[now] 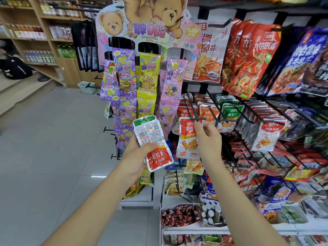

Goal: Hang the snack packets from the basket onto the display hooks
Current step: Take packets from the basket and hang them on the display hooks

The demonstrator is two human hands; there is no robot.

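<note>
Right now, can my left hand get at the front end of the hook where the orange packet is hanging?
Probably not easily. The left hand is full, gripping a stack of packets, and the right hand already pinches the orange packet just below that hook's front end, crowding it.

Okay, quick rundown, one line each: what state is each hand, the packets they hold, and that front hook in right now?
Left hand: closed on a small stack of packets.
Packet stack: held up, not hung.
Right hand: pinching the orange packet's top.
Orange packet: at the hook tip, hanging down.
Front hook: packet at its tip.
</note>
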